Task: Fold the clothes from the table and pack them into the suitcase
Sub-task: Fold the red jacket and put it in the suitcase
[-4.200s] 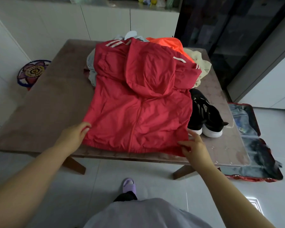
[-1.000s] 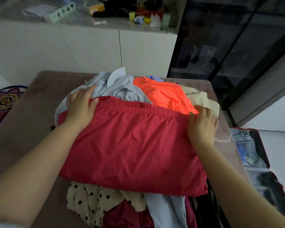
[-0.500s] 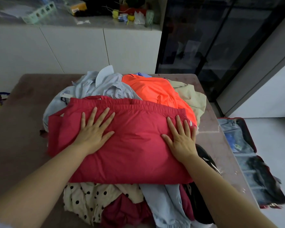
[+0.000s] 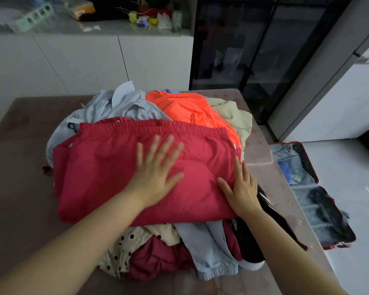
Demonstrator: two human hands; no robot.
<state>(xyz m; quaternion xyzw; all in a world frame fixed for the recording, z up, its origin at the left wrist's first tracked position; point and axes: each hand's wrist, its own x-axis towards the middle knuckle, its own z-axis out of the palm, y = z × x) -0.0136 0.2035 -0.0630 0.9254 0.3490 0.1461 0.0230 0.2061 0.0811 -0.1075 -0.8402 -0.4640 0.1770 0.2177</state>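
Note:
A folded red jacket (image 4: pixel 107 167) lies on top of a heap of clothes on the brown table (image 4: pixel 19 188). My left hand (image 4: pixel 156 171) presses flat on its middle with fingers spread. My right hand (image 4: pixel 241 188) lies flat on the jacket's right edge. Under and around it are a light blue shirt (image 4: pixel 119 105), an orange garment (image 4: pixel 185 109), a beige garment (image 4: pixel 232 113), a polka-dot piece (image 4: pixel 124 245), a maroon piece (image 4: pixel 156 258) and pale blue trousers (image 4: pixel 209 252). An open red suitcase (image 4: pixel 313 199) lies on the floor at the right.
A black shoe with a white sole (image 4: pixel 254 248) sits at the heap's right, partly under the clothes. White cabinets (image 4: pixel 90 64) with a cluttered counter stand behind the table. A dark glass door (image 4: pixel 254 50) is at the back right. The suitcase holds denim and dark fabric.
The jacket's bottom half was folded up onto its top. Since half a second ago my left hand has slid right across the jacket, and my right hand has shifted to its right edge.

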